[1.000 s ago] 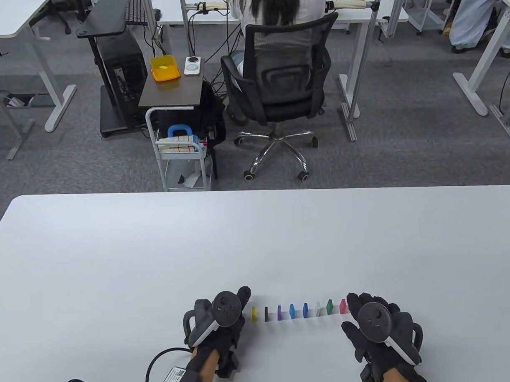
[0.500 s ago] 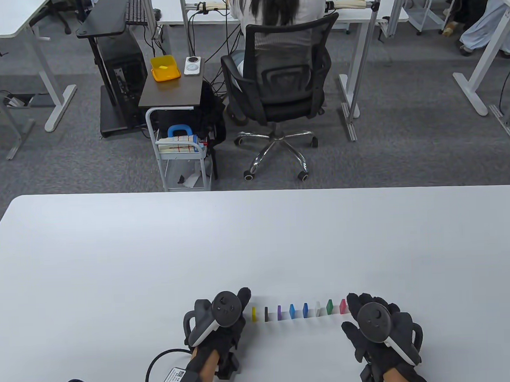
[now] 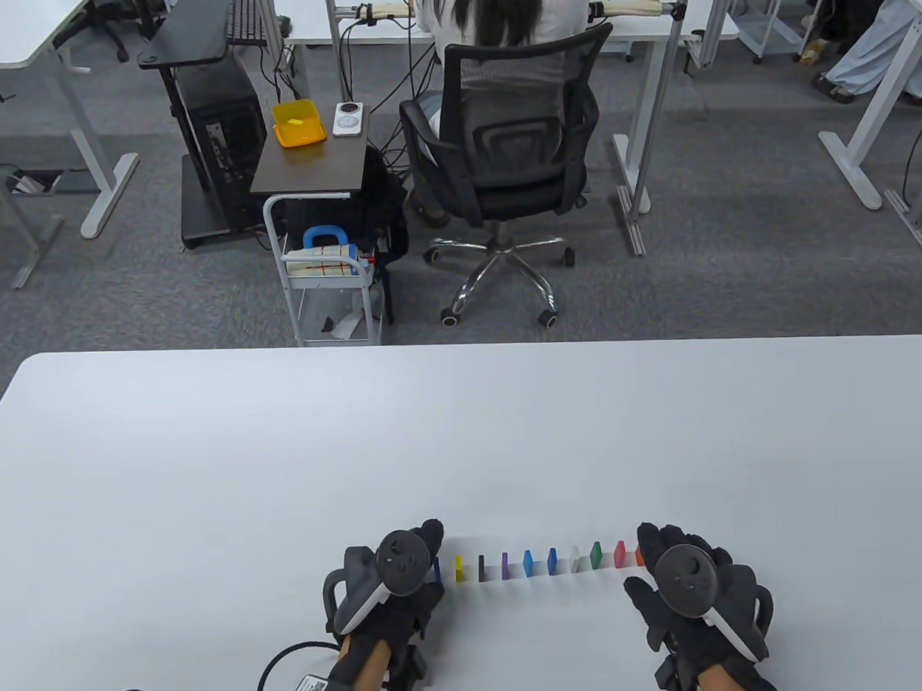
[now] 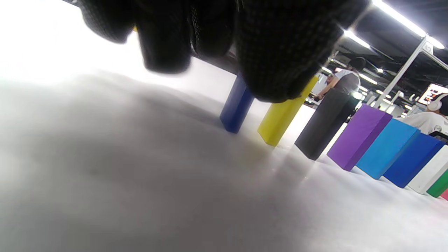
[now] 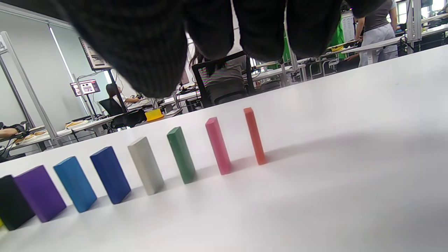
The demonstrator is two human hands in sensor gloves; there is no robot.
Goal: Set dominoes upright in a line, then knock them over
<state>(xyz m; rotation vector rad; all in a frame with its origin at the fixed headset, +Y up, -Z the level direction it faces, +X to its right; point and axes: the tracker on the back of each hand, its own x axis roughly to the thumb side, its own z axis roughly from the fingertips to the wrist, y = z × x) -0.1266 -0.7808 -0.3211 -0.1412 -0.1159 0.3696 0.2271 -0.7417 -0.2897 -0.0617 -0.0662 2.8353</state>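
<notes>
A line of upright coloured dominoes runs left to right near the front of the white table. It starts with a dark blue domino, then yellow, black and purple, and ends with pink and orange. My left hand sits just left of the dark blue one. Its fingers hang over that domino and hide its top. My right hand hovers at the orange end with its fingers above the table, holding nothing.
Beyond the table's far edge, a person sits in a black office chair. A small white cart and a side table with a yellow box stand next to it. Bare tabletop lies behind the line of dominoes.
Both hands drew back outward from the line: the left hand shifted left, uncovering the dark blue domino, and the right hand shifted right, uncovering the orange one. All the dominoes stay upright.
</notes>
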